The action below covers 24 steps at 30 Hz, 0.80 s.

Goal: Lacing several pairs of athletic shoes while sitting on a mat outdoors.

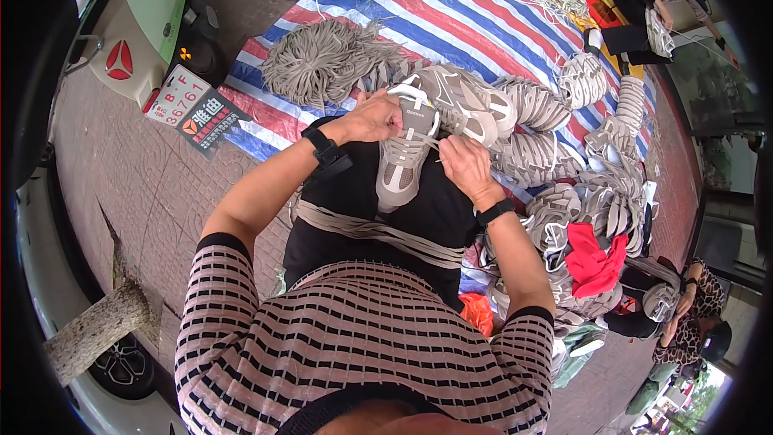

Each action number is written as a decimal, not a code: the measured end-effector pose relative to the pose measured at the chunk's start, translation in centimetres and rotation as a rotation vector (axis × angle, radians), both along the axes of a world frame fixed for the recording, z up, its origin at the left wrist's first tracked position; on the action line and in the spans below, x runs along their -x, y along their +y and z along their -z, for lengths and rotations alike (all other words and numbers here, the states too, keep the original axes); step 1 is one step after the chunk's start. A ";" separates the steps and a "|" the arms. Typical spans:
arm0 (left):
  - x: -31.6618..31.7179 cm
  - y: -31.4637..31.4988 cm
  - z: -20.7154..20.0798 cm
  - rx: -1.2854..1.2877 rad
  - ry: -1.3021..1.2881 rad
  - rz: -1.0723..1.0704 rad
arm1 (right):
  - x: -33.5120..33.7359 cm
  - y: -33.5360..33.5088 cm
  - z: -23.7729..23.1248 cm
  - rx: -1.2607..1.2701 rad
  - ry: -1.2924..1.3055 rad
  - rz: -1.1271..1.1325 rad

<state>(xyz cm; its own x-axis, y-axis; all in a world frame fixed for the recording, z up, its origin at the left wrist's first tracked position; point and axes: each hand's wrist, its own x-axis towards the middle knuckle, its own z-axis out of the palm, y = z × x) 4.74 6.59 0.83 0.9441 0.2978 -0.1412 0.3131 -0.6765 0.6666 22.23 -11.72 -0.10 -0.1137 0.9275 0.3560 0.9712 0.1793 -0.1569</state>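
A grey and beige sneaker (400,163) rests on my lap, its toe pointing toward me. My left hand (373,118) is closed at the shoe's upper left side, by the tongue and collar. In my right hand (467,166), the fingers pinch a beige shoelace (420,138) that runs across from the eyelets at the top of the shoe. What the left fingertips grip is partly hidden. A bundle of loose beige laces (378,234) lies across my thighs. Just beyond the shoe, more beige sneakers (463,101) lie close together.
A striped tarp (483,16) carries a heap of laces (314,64) and several rows of sneakers (535,157). Red cloth (594,262) tops the right pile. A scooter (129,56) and a tree trunk (101,330) stand left. Two people (692,314) work at the right.
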 end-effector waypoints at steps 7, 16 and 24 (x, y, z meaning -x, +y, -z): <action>-0.9 -2.8 -0.9 -0.341 -0.221 -0.064 | 0.0 1.5 -1.7 0.359 1.279 0.427; -1.9 -4.0 0.1 -0.342 -0.379 0.115 | 0.7 2.9 -1.7 0.165 1.334 0.328; 4.1 -7.3 -1.4 -0.171 -0.348 0.365 | 2.4 3.1 -1.6 -0.110 0.298 0.118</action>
<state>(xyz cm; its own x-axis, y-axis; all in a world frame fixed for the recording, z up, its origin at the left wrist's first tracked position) 0.60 -0.76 2.27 0.9730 -0.0672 0.2209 -0.1829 -0.8083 0.5596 19.85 -8.66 1.48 0.1168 0.8823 0.4561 0.9005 0.0996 -0.4233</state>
